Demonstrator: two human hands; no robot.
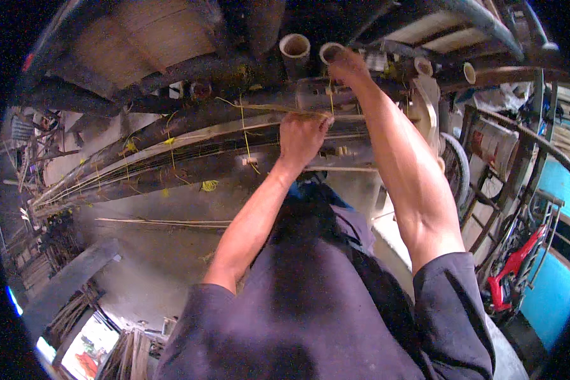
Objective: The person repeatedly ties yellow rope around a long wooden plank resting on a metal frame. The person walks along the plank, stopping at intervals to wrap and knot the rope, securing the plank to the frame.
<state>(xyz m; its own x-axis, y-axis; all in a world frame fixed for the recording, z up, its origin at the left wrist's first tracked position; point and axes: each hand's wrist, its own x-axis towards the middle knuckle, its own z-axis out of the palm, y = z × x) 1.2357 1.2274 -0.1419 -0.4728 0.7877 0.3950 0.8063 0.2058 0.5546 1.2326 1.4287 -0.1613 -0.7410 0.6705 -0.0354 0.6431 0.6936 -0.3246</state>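
In the head view my left hand [304,136] is closed at a long pale strip [259,120] on the frame. Its fingertips pinch a thin yellow cord [250,106], whose loose end sticks out to the left. My right hand [350,68] is raised farther away, in front of the mouth of a pale tube [328,53]. Motion smears its fingers, so their grip is unclear. A short length of yellow cord runs upright just below it, toward my left fingertips. More yellow ties [246,136] cross the long strips to the left.
A second open tube [294,47] stands left of my right hand. Dark beams [152,79] run along the far side. Thin poles [164,221] lie below on the floor. At the right are a wheel [453,164], a white bucket [493,147] and a red motorcycle [516,266].
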